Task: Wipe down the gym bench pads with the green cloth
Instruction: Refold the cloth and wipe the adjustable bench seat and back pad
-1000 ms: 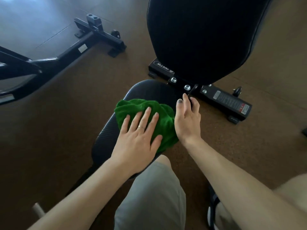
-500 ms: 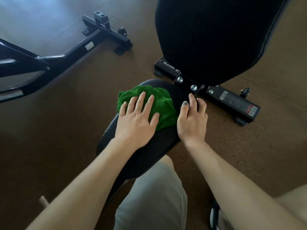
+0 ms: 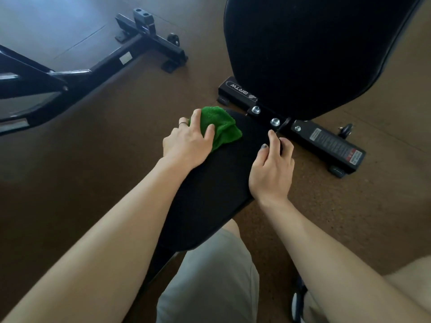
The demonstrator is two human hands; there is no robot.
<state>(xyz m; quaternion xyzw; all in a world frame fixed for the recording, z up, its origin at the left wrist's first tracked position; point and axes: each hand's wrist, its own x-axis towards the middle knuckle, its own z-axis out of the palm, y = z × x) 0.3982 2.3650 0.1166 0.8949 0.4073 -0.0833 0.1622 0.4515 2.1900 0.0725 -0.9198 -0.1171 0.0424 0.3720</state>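
The black seat pad (image 3: 210, 194) of the gym bench runs from my lap toward the upright black back pad (image 3: 314, 54). A bunched green cloth (image 3: 224, 127) lies on the seat pad's far left corner. My left hand (image 3: 189, 141) grips the cloth there, thumb on top and fingers going over the pad's left edge. My right hand (image 3: 271, 169) holds the pad's right edge, thumb on top, index finger reaching toward the bolted hinge bracket (image 3: 275, 122).
The bench's black base bar (image 3: 326, 141) with a warning label lies on the brown floor behind the seat. Another machine's black frame (image 3: 93, 66) stretches across the upper left. My grey-shorted knee (image 3: 205, 276) and a shoe (image 3: 297, 304) sit below the pad.
My left hand slid the cloth away from me and leftward to the seat pad's far left corner, its flat fingers now curling round the cloth. The right hand stayed on the right edge.
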